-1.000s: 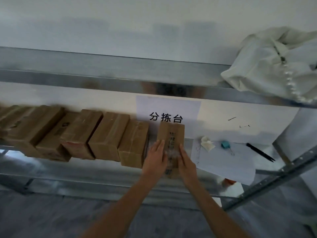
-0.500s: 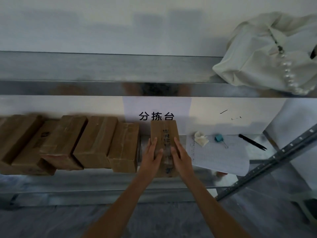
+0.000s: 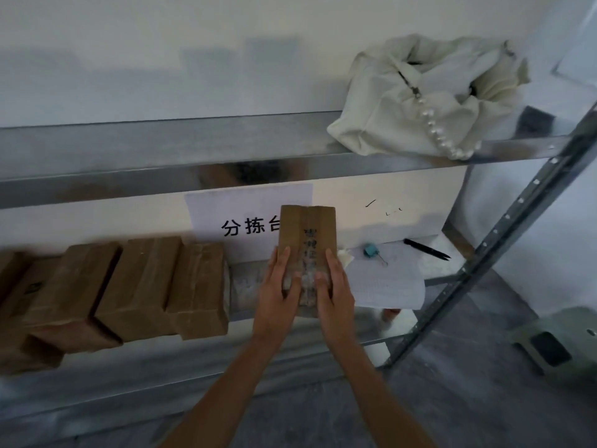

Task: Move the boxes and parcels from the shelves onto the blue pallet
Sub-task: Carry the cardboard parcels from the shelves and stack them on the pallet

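i've got my left hand [image 3: 280, 297] and right hand [image 3: 333, 297] clamped on the taped brown box [image 3: 307, 236], held tilted above the lower shelf [image 3: 245, 279]. at nine o'clock, the other boxes [image 3: 135, 292] sit in a row.

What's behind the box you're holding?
Behind the box held by both hands, left and right, a wall sign; the box partly covers its last character.
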